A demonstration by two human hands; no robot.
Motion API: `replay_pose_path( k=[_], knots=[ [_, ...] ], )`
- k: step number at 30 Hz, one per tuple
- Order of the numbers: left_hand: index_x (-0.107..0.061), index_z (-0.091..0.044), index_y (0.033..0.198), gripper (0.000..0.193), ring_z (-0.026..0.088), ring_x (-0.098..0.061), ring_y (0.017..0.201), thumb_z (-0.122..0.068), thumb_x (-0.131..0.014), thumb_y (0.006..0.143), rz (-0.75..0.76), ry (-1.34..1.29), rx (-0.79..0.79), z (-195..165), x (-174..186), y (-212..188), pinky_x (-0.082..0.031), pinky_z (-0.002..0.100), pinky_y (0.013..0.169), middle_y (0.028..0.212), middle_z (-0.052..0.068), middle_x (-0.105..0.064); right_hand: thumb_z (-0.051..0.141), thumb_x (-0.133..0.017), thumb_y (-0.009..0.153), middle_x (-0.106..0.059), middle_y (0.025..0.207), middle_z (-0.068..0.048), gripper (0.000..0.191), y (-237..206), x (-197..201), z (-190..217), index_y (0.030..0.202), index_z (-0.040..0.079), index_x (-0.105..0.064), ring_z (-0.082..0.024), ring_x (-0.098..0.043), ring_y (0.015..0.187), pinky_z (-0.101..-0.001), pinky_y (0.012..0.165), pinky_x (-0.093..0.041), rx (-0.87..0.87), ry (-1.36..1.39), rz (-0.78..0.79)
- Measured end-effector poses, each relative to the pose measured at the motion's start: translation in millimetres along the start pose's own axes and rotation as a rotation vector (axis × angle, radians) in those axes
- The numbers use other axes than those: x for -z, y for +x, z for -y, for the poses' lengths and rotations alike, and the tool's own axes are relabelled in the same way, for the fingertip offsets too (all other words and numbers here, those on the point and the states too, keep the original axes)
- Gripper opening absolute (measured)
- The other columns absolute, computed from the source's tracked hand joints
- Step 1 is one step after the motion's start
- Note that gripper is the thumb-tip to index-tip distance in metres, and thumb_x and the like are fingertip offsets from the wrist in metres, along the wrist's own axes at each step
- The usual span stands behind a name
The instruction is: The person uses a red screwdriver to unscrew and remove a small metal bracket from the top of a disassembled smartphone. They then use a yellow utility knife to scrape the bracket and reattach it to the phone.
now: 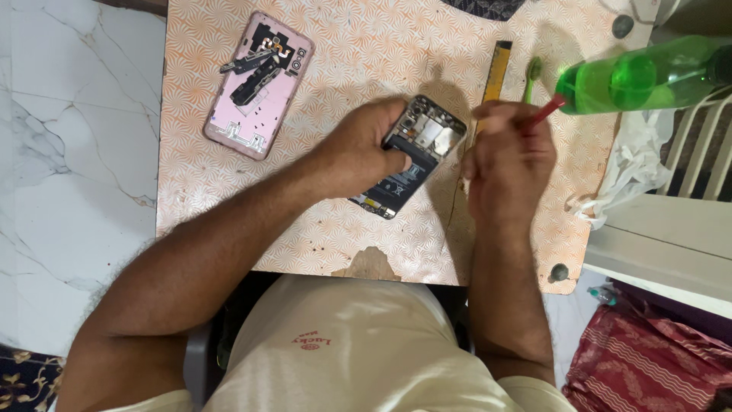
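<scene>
At the desk's (229, 198) far left lies a pink phone back cover (258, 84) with loose dark parts on it. Nearer the middle, the left hand (358, 149) has its grip closed around an opened phone (415, 152), battery showing, held just above the desk. Just right of it, the right hand (507, 156) is clenched on a red-handled tool (547, 111). Beyond stand a yellow ruler (494, 72), a green toothbrush (531, 76) and a green bottle (648, 76).

1. Two phones: one opened phone (415, 152) at centre, one pink back cover (255, 84) upper left.
2. One green bottle (648, 76), upper right.
3. One green toothbrush (531, 76).
4. One yellow ruler (494, 72).
5. One red-handled tool (547, 111).
6. Two hands: left hand (358, 149), right hand (507, 156).
</scene>
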State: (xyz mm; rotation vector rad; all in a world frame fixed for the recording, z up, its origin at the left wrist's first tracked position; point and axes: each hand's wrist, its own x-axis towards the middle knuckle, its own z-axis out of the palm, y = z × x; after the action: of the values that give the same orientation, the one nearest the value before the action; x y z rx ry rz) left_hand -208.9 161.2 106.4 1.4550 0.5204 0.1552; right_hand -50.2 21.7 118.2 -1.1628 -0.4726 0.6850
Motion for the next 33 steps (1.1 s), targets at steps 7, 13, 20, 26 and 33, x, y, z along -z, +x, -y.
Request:
replay_pose_path(
  k=[7,13,20,26,33],
  knots=[
    [-0.06,-0.004,0.124,0.043,0.017,-0.075,0.095,0.008,-0.063,0.083,-0.08,-0.058,0.145,-0.8,2.0,-3.8,-0.063,0.032,0.086,0.103,0.009,-0.074,0.018,-0.068,0.103,-0.07,0.094,-0.014,0.021,2.1,15.2,22.2,0.095,-0.001,-0.066,-0.021,-0.067,0.069,-0.0373,0.064,-0.062,0.223,0.051,-0.104],
    [-0.055,0.0,0.128,0.048,0.019,-0.074,0.098,0.005,-0.066,0.081,-0.147,0.105,0.098,3.7,-0.4,-3.9,-0.058,0.031,0.088,0.105,0.01,-0.074,0.022,-0.075,0.11,-0.07,0.091,-0.015,0.029,-10.6,46.8,45.2,0.105,-0.006,-0.071,-0.018,-0.064,0.069,-0.033,0.061,-0.057,0.435,-0.407,0.015],
    [-0.057,0.0,0.125,0.042,0.019,-0.074,0.097,0.003,-0.067,0.084,-0.164,0.172,-0.004,6.8,3.8,-5.5,-0.057,0.033,0.088,0.103,0.011,-0.075,0.007,-0.077,0.102,-0.072,0.099,-0.013,0.016,-31.3,81.2,50.4,0.113,-0.003,-0.071,-0.02,-0.072,0.08,-0.0344,0.071,-0.065,0.294,-0.394,0.195],
    [-0.057,-0.001,0.128,0.044,0.017,-0.074,0.099,0.002,-0.068,0.086,-0.164,0.181,-0.01,10.8,-1.2,1.4,-0.057,0.032,0.089,0.106,0.009,-0.074,0.003,-0.078,0.107,-0.071,0.099,-0.018,0.021,-40.8,105.1,40.3,0.12,-0.002,-0.063,-0.026,-0.074,0.09,-0.0432,0.084,-0.068,0.313,-0.28,0.076],
    [-0.053,0.003,0.134,0.05,0.013,-0.073,0.097,0.01,-0.063,0.086,-0.135,0.057,0.016,11.5,-9.3,18.7,-0.059,0.028,0.086,0.108,0.008,-0.074,0.013,-0.077,0.11,-0.073,0.095,-0.02,0.029,-36.9,123.8,31.0,0.124,0.001,-0.054,-0.026,-0.075,0.084,-0.0363,0.076,-0.063,0.424,-0.266,-0.091]
  ],
)
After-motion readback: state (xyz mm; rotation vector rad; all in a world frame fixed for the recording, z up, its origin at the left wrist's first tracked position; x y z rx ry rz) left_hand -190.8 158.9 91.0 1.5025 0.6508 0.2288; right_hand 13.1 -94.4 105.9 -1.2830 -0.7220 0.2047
